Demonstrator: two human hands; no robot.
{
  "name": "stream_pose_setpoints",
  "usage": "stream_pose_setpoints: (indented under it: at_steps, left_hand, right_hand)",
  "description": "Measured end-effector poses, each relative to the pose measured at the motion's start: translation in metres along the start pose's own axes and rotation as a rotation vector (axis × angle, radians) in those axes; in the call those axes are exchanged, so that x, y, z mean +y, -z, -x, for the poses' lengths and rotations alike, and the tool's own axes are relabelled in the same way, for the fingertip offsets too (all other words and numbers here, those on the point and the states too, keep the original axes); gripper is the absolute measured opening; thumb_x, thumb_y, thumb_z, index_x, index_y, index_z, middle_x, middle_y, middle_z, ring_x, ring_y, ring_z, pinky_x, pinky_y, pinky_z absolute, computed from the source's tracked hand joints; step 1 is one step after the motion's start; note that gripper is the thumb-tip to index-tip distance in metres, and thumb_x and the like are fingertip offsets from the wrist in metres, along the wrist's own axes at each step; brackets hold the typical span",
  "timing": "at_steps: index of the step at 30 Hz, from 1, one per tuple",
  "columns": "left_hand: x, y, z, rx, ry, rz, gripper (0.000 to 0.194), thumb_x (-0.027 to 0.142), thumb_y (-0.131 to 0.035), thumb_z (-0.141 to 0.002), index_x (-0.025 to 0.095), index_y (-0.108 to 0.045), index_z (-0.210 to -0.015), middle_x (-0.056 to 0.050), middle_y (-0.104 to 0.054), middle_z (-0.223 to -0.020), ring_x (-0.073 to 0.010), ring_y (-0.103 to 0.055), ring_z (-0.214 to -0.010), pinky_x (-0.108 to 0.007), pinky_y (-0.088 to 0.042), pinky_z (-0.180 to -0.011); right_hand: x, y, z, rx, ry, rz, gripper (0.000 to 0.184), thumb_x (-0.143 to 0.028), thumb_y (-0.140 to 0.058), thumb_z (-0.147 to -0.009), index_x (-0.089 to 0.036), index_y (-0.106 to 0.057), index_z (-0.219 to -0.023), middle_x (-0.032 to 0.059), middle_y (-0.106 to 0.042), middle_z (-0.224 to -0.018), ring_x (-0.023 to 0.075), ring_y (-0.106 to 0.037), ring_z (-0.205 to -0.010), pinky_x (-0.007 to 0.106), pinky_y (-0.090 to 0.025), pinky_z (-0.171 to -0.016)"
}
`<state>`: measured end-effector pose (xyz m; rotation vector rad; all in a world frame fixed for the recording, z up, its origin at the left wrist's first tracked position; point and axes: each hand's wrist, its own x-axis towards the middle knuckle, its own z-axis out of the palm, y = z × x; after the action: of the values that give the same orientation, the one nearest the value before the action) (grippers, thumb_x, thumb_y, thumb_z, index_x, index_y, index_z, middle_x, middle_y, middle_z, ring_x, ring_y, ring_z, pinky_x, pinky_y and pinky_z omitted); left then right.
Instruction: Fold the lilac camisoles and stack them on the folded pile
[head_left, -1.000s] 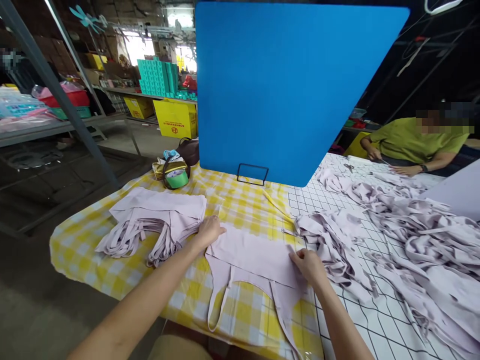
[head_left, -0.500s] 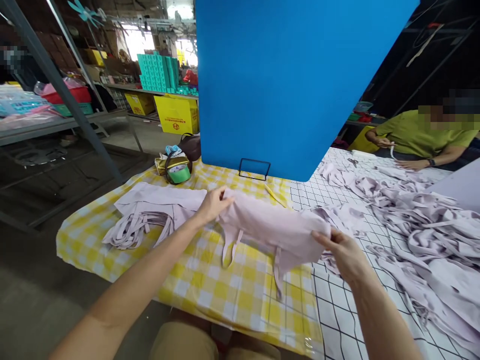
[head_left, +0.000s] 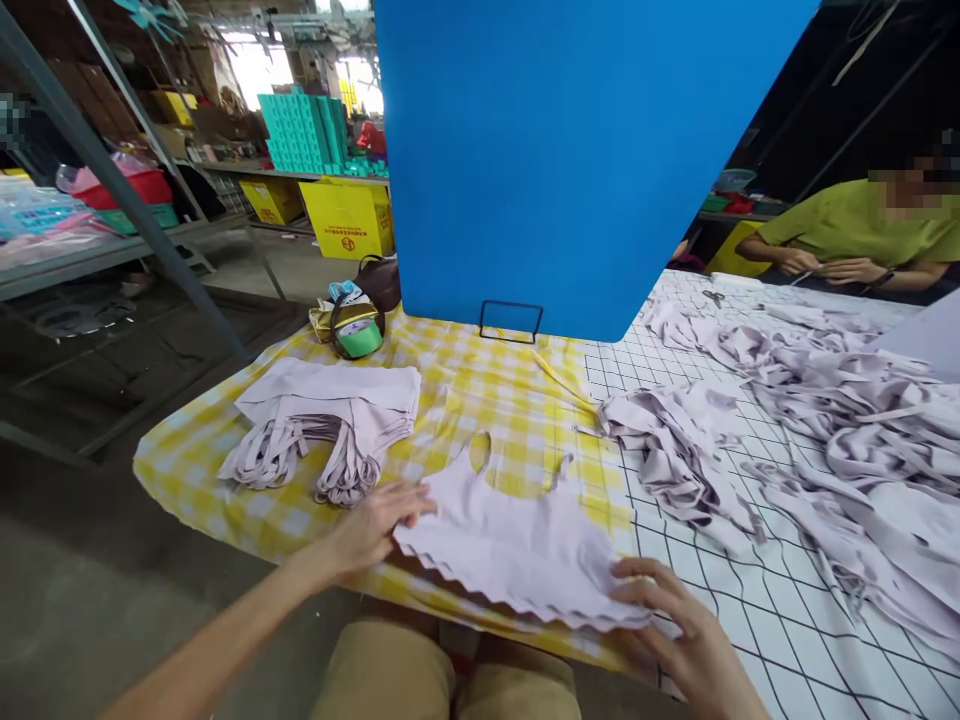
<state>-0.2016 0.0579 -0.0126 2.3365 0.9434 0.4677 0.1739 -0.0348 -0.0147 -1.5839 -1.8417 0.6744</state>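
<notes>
Both hands (head_left: 391,515) touch a lilac top (head_left: 517,545)

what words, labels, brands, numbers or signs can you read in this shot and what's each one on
None can be read with certainty.
Large yellow box: a line of red characters above a red emblem, too small and blurred to read.
Green tape roll: marks on its core, too small to read.
Lilac strappy top: no text shows.
</notes>
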Motion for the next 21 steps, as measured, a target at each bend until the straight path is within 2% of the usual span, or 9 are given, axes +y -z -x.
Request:
stream_pose_setpoints:
  at_steps: [3,6,9,11,14,18,21]
  left_hand:
    - [-0.004,-0.023,0.025,-0.045,-0.001,-0.011,0.059,-0.001,-0.036,-0.064,0.021,-0.051,-0.117,-0.003,-0.066,-0.099,-0.0172,-0.045,-0.122,-0.04,-0.028,-0.107]
    - [-0.005,-0.033,0.037,-0.002,0.005,-0.015,0.063,-0.002,-0.034,-0.067,0.02,-0.047,-0.124,-0.002,-0.067,-0.093,-0.016,-0.047,-0.12,-0.039,-0.031,-0.107]
    - [-0.008,-0.037,0.041,0.031,-0.009,-0.057,0.058,0.0,-0.034,-0.073,0.022,-0.048,-0.125,-0.004,-0.062,-0.115,-0.016,-0.048,-0.12,-0.039,-0.033,-0.105]
    - [-0.011,-0.038,0.043,0.02,-0.043,-0.084,0.063,-0.003,-0.033,-0.07,0.023,-0.05,-0.124,-0.003,-0.056,-0.125,-0.0156,-0.046,-0.121,-0.04,-0.033,-0.106]
    - [-0.016,-0.041,0.045,-0.011,-0.052,-0.076,0.069,-0.006,-0.031,-0.06,0.025,-0.057,-0.117,0.0,-0.053,-0.128,-0.0149,-0.042,-0.125,-0.041,-0.03,-0.107]
    - [-0.01,-0.035,0.039,0.025,0.025,0.099,0.063,-0.003,-0.032,-0.059,0.024,-0.064,-0.106,-0.001,-0.059,-0.12,-0.0155,-0.048,-0.12,-0.04,-0.033,-0.105]
    - [0.006,-0.011,0.027,0.157,0.09,0.328,0.046,0.004,-0.037,-0.068,0.021,-0.067,-0.097,-0.003,-0.068,-0.105,-0.0171,-0.055,-0.111,-0.036,-0.04,-0.099]
  right_hand:
    - [0.015,-0.016,0.029,-0.042,0.06,0.067,0.018,-0.028,-0.052,-0.078,-0.028,-0.07,-0.077,0.0084,-0.064,-0.102,0.0238,-0.06,-0.096,0.034,-0.052,-0.074]
    - [0.019,-0.021,0.043,-0.02,0.074,0.132,0.02,-0.029,-0.05,-0.081,-0.03,-0.07,-0.08,0.0074,-0.063,-0.106,0.024,-0.058,-0.099,0.036,-0.052,-0.077]
    - [0.022,-0.022,0.046,0.005,0.095,0.201,0.019,-0.029,-0.05,-0.082,-0.031,-0.069,-0.083,0.0066,-0.061,-0.109,0.0239,-0.057,-0.1,0.037,-0.052,-0.077]
    - [0.025,-0.022,0.047,0.002,0.122,0.224,0.018,-0.028,-0.052,-0.082,-0.032,-0.069,-0.085,0.0063,-0.06,-0.111,0.0235,-0.056,-0.1,0.036,-0.052,-0.077]
    - [0.027,-0.023,0.048,0.007,0.118,0.219,0.016,-0.028,-0.054,-0.081,-0.032,-0.069,-0.084,0.0062,-0.06,-0.111,0.0232,-0.056,-0.1,0.036,-0.053,-0.078]
    - [0.014,-0.018,0.045,0.05,0.021,0.076,0.018,-0.033,-0.051,-0.083,-0.03,-0.069,-0.082,0.0072,-0.059,-0.111,0.0229,-0.058,-0.101,0.03,-0.055,-0.071]
    - [-0.015,0.001,0.026,0.096,-0.012,-0.013,0.021,-0.037,-0.05,-0.083,-0.028,-0.069,-0.08,0.0085,-0.061,-0.109,0.023,-0.061,-0.097,0.024,-0.056,-0.061]
